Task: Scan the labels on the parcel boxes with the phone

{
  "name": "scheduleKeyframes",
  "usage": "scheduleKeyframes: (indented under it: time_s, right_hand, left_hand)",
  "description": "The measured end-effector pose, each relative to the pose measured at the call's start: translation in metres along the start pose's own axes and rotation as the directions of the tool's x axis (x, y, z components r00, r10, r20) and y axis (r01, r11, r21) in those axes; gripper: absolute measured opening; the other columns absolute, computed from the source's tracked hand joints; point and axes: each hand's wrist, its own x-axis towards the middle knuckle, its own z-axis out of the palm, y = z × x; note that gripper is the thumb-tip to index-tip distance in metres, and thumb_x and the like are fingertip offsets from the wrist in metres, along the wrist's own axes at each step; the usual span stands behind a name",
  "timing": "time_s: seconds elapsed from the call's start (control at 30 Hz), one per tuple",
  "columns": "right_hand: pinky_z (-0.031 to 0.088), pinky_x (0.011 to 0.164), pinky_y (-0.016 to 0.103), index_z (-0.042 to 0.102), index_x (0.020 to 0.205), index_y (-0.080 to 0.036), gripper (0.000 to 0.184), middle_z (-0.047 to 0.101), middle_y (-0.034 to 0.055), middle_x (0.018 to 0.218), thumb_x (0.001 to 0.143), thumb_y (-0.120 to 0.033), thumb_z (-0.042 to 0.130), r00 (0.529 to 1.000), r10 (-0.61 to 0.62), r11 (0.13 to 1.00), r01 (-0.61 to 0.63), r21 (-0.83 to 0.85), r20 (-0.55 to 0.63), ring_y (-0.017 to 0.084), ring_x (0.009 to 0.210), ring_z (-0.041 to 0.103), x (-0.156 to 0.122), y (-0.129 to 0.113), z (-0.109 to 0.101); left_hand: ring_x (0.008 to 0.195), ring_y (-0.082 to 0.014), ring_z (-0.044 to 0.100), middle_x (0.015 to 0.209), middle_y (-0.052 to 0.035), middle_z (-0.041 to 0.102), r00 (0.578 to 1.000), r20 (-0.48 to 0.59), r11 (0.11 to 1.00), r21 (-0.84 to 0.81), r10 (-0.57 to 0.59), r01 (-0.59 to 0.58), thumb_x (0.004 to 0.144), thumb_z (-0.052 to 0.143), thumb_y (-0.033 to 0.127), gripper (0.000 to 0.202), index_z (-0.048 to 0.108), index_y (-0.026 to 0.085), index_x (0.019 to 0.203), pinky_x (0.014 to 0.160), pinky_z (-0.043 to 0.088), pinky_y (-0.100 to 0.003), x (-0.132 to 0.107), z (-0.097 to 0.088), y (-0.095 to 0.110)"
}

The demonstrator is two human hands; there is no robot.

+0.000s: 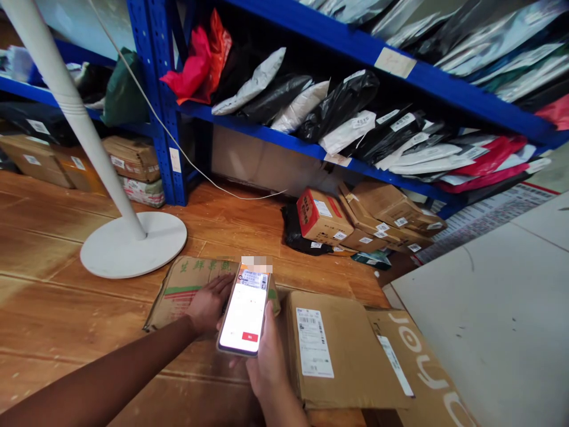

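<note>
My right hand (267, 362) grips a smartphone (245, 313) with a lit white screen, held over the floor parcels. My left hand (210, 303) lies flat, fingers stretched out, on a cardboard box (178, 289) printed with green characters and a red and green stripe. The phone hides part of that box and its label. To the right lies a flat brown parcel (342, 350) with a white shipping label, resting on a larger carton (427, 379) with big white letters.
A white fan stand (133, 243) with a round base rises at left, its cord trailing along the wooden floor. Blue shelving (164, 107) holds several poly mailers. More small boxes (355, 219) sit under the shelf. A white table surface (498, 320) is at right.
</note>
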Motion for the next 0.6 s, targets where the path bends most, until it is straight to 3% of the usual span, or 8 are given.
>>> scheduleKeyframes:
  time_s: [0.23, 0.6]
  right_hand:
    - [0.057, 0.048, 0.038, 0.046, 0.131, -0.015, 0.067, 0.076, 0.0099, 0.081, 0.086, -0.064, 0.036, 0.999, -0.01, 1.0, 0.009, -0.023, -0.03, 0.028, 0.074, 0.072, -0.0016, -0.0012, -0.0029]
    - [0.053, 0.041, 0.035, 0.049, 0.124, -0.014, 0.088, 0.076, 0.013, 0.087, 0.065, -0.079, 0.051, 1.0, -0.009, 1.0, 0.01, -0.015, 0.022, 0.031, 0.072, 0.072, 0.0009, -0.0014, -0.0072]
  left_hand:
    - [0.127, -0.0314, 0.046, 0.134, -0.0204, 0.053, 1.0, -0.009, 1.0, 0.021, -0.011, 0.011, 0.078, 0.054, 0.032, 0.059, 0.052, 0.004, 0.13, 0.111, 0.036, -0.043, 0.0001, -0.0009, 0.0022]
    - [0.127, -0.0312, 0.046, 0.133, -0.0201, 0.054, 0.997, -0.072, 1.0, -0.007, -0.006, 0.006, 0.082, 0.053, 0.039, 0.058, 0.053, 0.004, 0.129, 0.109, 0.039, -0.044, -0.0008, 0.0031, 0.0001]
